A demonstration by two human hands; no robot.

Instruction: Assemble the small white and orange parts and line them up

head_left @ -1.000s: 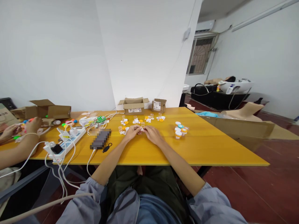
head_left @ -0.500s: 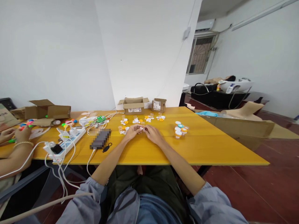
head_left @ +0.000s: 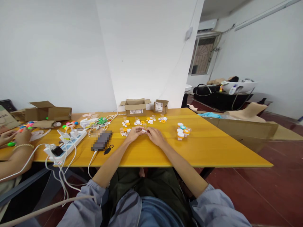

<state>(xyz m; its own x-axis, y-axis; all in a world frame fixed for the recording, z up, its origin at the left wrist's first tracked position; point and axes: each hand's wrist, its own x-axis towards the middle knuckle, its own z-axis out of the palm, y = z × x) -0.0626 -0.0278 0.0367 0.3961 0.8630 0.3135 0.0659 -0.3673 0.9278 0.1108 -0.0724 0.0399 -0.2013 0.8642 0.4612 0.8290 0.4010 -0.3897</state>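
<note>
Over the middle of the yellow table (head_left: pixel 151 154), my left hand (head_left: pixel 134 133) and my right hand (head_left: pixel 153 135) meet fingertip to fingertip. Between them is a small white plastic piece (head_left: pixel 143 130), too small to make out its kind. Both hands are closed in a pinch around it. Just beyond lie groups of white gear-like pieces (head_left: pixel 137 122), orange discs (head_left: pixel 163 121) and small clear cups (head_left: pixel 153 117). One more group of white pieces (head_left: pixel 123 133) sits beside my left hand. To the right stands a cluster of lidded small tubs (head_left: pixel 180 136).
Two cardboard boxes, a wide open one (head_left: pixel 136 107) and a smaller one (head_left: pixel 161 106), stand against the wall. Left of my arm are a blurred dark device (head_left: pixel 102 141), a power strip (head_left: pixel 71 145) and loose white cables. A co-worker's hands (head_left: pixel 22 137) handle coloured pieces at far left.
My fingers have shifted slightly around the small white piece, and my right fingertips have moved a little. The co-worker's hands have moved slightly at the left.
</note>
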